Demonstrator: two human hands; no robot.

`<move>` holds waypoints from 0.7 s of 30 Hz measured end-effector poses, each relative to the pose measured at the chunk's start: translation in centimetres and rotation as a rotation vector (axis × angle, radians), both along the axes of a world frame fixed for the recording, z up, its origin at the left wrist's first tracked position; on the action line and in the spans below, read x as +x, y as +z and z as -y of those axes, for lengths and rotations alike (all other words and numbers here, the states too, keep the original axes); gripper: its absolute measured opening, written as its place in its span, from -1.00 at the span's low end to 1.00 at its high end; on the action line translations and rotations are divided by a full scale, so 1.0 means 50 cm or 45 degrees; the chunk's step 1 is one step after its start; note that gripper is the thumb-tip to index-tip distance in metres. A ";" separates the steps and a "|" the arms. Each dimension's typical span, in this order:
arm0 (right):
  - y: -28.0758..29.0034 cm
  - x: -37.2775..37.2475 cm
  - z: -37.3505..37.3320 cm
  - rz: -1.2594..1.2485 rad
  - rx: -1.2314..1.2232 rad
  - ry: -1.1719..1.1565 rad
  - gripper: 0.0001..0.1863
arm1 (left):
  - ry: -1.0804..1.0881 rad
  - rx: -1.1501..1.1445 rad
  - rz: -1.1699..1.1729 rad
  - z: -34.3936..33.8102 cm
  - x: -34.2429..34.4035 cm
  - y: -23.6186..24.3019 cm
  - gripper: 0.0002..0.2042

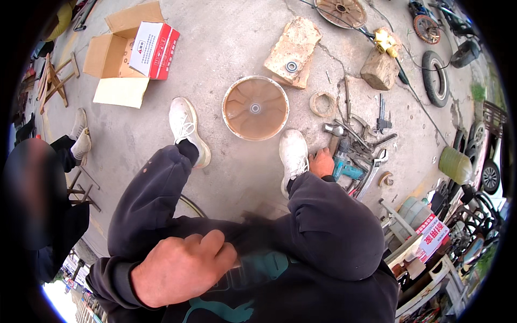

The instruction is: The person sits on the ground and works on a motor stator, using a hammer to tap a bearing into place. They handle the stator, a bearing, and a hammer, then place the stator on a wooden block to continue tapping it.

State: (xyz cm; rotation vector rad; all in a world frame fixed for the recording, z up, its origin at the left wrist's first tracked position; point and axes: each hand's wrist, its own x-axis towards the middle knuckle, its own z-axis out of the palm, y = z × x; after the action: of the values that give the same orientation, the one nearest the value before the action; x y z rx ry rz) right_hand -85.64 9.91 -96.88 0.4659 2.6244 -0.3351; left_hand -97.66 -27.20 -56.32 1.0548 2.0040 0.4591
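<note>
A round wheel hub (242, 117) with a pale rim and dusty brown face lies flat between my shoes, a bearing (255, 108) at its centre. My left hand (186, 266) is raised before my chest, its fingers curled closed; whatever they hold, if anything, is hidden. Beyond my right shoe, my right hand (321, 163) reaches down beside the pile of tools. Its fingers are bent near the wooden handle of a hammer (335, 130), but whether they grip it does not show. A teal power drill (349, 171) lies just right of that hand.
Wrenches (372, 171) and a tape roll (322, 104) lie by the drill. Another bearing (291, 67) rests on a stone block (293, 46). Farther off are an open carton (113, 56), a second wheel (342, 11) and a tyre (435, 79). Another person (40, 199) is at left.
</note>
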 end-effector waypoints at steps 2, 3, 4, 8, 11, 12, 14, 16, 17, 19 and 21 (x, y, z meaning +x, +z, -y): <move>-0.005 -0.012 -0.010 0.046 -0.045 -0.027 -0.63 | 0.095 0.123 -0.064 -0.003 0.006 0.000 -0.74; -0.004 -0.016 -0.010 -0.002 -0.055 -0.040 -0.63 | 0.082 0.117 -0.038 -0.004 -0.002 0.006 -0.69; -0.004 -0.018 -0.010 -0.005 -0.082 -0.124 -0.62 | 0.075 0.115 -0.058 -0.006 -0.005 0.006 -0.70; 0.024 -0.003 -0.001 -0.067 0.155 -0.296 -0.57 | 0.117 0.104 -0.061 -0.007 -0.007 -0.008 -0.70; 0.037 0.045 0.000 -0.102 0.325 -0.162 -0.55 | 0.409 0.112 0.091 -0.006 -0.025 -0.018 -0.65; 0.027 0.057 -0.008 -0.121 0.347 -0.101 -0.53 | 0.550 0.165 0.130 -0.007 -0.027 -0.022 -0.65; 0.002 0.069 0.006 -0.187 0.332 -0.108 -0.58 | 0.654 0.107 0.142 -0.013 -0.025 -0.019 -0.67; 0.032 0.063 0.023 -0.135 0.259 -0.128 -0.59 | 0.623 0.030 0.088 -0.018 -0.029 -0.023 -0.68; 0.010 0.072 0.003 -0.180 0.200 -0.118 -0.59 | 0.565 0.058 -0.076 -0.018 -0.022 -0.038 -0.71; 0.029 0.061 -0.005 -0.044 0.113 -0.164 -0.52 | 0.427 -0.097 -0.137 -0.026 -0.015 -0.038 -0.72; 0.051 0.045 -0.014 0.026 0.030 -0.172 -0.48 | 0.309 -0.097 -0.247 -0.029 -0.006 -0.042 -0.71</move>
State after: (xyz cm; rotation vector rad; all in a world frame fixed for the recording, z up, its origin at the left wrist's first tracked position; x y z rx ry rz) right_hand -83.37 10.62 -94.33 0.6525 2.5856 -0.3411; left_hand -97.96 -25.76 -58.43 0.8400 2.3171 0.4157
